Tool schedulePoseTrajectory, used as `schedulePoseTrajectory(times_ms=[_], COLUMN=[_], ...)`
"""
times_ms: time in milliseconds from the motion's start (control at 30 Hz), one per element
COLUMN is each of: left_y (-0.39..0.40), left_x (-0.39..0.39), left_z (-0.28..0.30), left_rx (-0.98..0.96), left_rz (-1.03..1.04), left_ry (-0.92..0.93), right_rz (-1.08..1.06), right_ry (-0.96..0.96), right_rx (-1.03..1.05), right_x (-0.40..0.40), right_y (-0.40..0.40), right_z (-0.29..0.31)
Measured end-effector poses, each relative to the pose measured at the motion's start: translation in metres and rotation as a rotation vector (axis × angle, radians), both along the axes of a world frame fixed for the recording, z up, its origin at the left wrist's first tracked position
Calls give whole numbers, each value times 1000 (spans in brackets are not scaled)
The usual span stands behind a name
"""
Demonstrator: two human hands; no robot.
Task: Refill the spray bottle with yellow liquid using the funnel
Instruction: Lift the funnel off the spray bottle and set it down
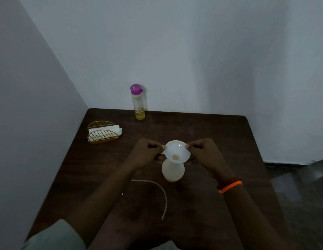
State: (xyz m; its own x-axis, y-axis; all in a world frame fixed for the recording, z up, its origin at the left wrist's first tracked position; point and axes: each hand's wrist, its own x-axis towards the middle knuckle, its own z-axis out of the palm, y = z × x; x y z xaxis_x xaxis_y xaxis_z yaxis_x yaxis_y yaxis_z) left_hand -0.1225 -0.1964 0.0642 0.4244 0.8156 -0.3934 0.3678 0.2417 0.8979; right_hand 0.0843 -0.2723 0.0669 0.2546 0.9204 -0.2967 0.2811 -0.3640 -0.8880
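A white funnel (177, 151) sits in the neck of a translucent spray bottle (173, 171) at the middle of the dark wooden table (220, 141). A little yellow liquid shows at the bottle's bottom. My left hand (148, 152) pinches the funnel's left rim, and my right hand (202, 152) pinches its right rim. A clear bottle with a purple cap (138, 101) stands at the table's far edge with yellow liquid low inside. A white dip tube (157, 192) lies curved on the table, left of the spray bottle.
A gold wire napkin holder (102, 132) with white napkins stands at the far left of the table. Walls close in behind and to the left. The floor shows at the right beyond the table's edge.
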Motion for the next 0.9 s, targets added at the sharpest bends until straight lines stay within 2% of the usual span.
schedulePoseTrajectory(times_ms=[300, 467, 633, 900], left_y=[20, 61, 105, 167], left_x=[-6, -9, 1, 15], left_z=[23, 19, -12, -83], left_rx=[89, 396, 583, 552], left_rz=[-15, -65, -43, 7], left_ry=[-41, 91, 273, 407], right_rz=[32, 97, 141, 11], right_ry=[33, 17, 8, -55], right_rx=[99, 130, 117, 53], right_x=[1, 7, 14, 14], right_y=[17, 59, 119, 200], right_z=[34, 43, 8, -86])
